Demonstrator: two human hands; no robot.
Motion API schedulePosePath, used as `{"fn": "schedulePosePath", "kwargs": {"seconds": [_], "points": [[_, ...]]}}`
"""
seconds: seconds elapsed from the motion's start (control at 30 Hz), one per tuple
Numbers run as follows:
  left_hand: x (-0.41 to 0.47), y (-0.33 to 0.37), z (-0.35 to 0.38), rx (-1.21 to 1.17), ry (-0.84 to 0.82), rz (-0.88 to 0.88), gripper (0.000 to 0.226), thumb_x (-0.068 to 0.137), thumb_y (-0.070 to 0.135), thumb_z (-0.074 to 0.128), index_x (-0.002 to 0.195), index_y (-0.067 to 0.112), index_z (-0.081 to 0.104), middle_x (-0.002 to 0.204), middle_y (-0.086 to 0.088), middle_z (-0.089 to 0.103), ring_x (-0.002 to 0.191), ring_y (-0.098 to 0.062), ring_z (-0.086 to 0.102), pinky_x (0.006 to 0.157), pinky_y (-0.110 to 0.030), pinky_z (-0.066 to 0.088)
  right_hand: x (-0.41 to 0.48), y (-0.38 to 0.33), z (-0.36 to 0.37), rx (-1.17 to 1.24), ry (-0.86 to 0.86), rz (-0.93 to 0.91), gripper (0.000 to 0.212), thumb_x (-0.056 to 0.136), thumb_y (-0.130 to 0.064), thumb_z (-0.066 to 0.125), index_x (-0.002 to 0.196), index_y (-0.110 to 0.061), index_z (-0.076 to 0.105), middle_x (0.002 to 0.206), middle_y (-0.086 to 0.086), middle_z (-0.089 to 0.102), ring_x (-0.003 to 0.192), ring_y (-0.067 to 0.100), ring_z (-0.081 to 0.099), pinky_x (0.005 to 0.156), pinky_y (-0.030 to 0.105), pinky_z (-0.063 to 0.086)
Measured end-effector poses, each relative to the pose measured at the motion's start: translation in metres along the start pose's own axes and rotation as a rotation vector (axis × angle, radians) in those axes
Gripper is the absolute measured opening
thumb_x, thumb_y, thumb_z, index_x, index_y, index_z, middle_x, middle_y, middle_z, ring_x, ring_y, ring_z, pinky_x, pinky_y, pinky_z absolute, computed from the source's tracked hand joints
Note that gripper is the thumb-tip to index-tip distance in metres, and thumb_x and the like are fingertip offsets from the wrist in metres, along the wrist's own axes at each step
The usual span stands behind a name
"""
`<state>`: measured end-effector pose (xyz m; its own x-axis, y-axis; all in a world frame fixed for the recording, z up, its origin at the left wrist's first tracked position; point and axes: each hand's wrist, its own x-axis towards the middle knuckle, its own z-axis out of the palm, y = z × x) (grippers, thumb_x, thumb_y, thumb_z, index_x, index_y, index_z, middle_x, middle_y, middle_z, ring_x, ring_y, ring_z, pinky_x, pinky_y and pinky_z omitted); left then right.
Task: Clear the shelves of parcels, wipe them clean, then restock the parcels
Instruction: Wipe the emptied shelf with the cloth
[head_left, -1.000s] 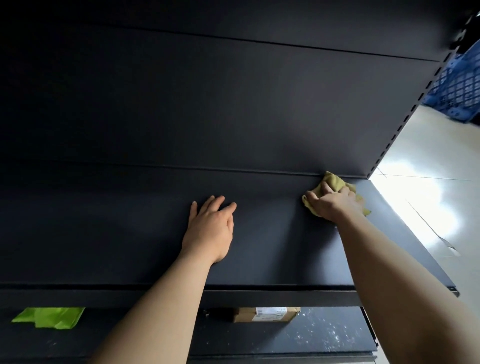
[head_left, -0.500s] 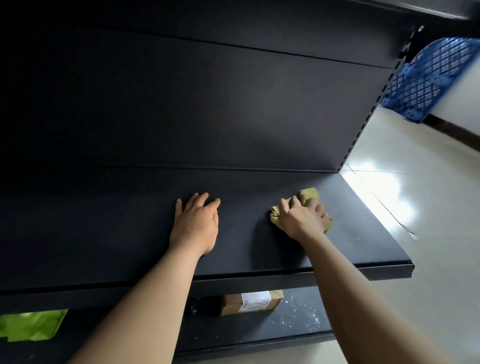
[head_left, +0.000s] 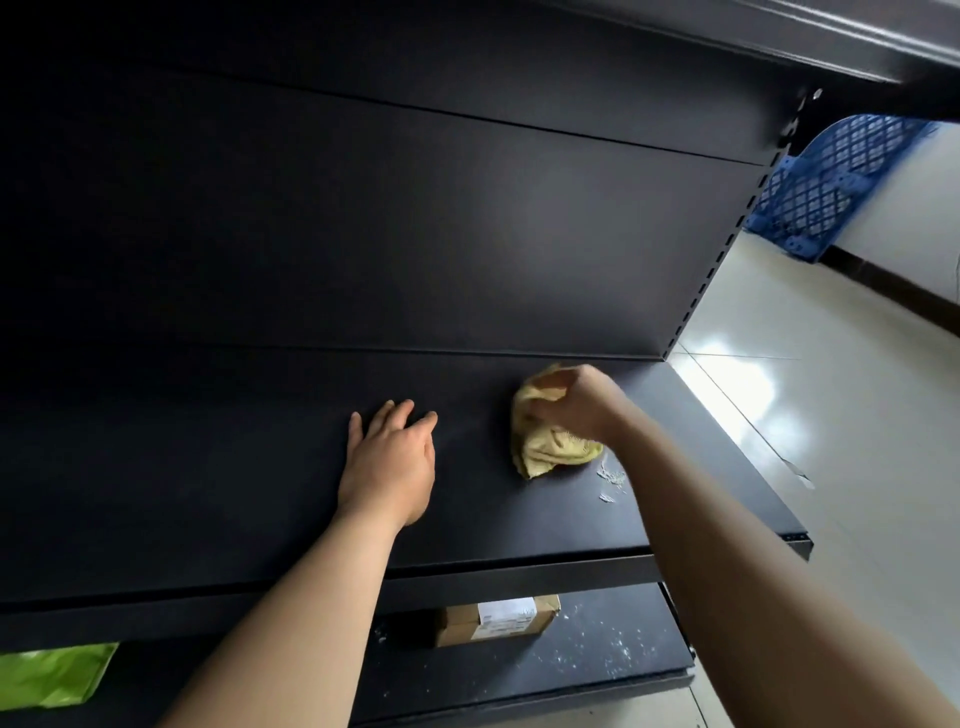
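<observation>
- Right grip (head_left: 576, 402): fingers bunched round the yellow cloth (head_left: 545, 447), which touches the upper shelf (head_left: 208, 493) near its back right corner.
- Left grip (head_left: 389, 462): fingers straight, flat on the upper shelf and holding nothing. It serves me as a brace, apart from the cloth on its left.
- White crumbs (head_left: 610, 480): just beside the cloth's front-right edge. I judge them the target of the next stroke.
- Method: I flatten the cloth under my palm so more of it bears on the metal. I then draw the crumbs one way toward the front lip. Scrubbing would likely scatter them onto the lower shelf (head_left: 597, 665), itself speckled white.
- Parcels: a cardboard parcel (head_left: 498, 621) and a green parcel (head_left: 52, 680) lie on the lower shelf. The upper shelf shows none, so I judge wiping to be the step in hand.
</observation>
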<state>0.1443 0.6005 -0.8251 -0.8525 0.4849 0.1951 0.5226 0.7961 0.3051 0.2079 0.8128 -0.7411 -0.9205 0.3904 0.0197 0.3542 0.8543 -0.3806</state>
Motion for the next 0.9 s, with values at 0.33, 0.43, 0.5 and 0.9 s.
{"fn": "schedulePosePath", "kwargs": {"seconds": [0.33,0.43,0.5,0.9], "points": [[0.003,-0.004,0.000,0.003,-0.018,-0.002,0.044,0.102,0.030,0.025,0.144,0.033,0.037,0.156,0.002,0.027,0.146,-0.017,0.014,0.119,-0.046,0.003,-0.008,0.020,0.060,-0.264,-0.027,-0.047,0.057,0.101,-0.044,0.032,0.153,-0.022,0.021,0.161,0.013,0.014,0.149,0.024,0.006,0.120,0.036,0.001],[0.003,-0.004,0.000,0.011,-0.023,-0.002,0.045,0.102,0.029,0.024,0.145,0.033,0.036,0.156,0.002,0.026,0.146,-0.017,0.014,0.119,-0.047,0.004,-0.015,0.055,0.043,-0.273,-0.032,0.136,0.058,0.102,-0.043,0.026,0.154,-0.018,0.016,0.159,0.020,0.010,0.148,0.031,0.006,0.120,0.039,0.003],[0.004,-0.004,0.000,0.012,-0.024,-0.003,0.045,0.102,0.029,0.024,0.145,0.033,0.036,0.156,0.002,0.026,0.146,-0.017,0.014,0.119,-0.047,0.004,-0.022,0.082,0.031,-0.265,-0.034,0.246,0.058,0.102,-0.042,0.026,0.154,-0.017,0.014,0.159,0.020,0.009,0.148,0.032,0.007,0.120,0.041,0.005],[0.005,0.000,0.000,0.103,-0.030,-0.032,0.044,0.102,0.027,0.030,0.145,0.033,0.034,0.155,0.003,0.027,0.145,-0.019,0.017,0.117,-0.051,0.011,-0.049,0.009,0.062,-0.208,-0.084,0.000,0.055,0.098,-0.037,0.036,0.152,-0.034,0.024,0.162,0.004,0.012,0.149,0.020,0.007,0.120,0.041,0.007]]}}
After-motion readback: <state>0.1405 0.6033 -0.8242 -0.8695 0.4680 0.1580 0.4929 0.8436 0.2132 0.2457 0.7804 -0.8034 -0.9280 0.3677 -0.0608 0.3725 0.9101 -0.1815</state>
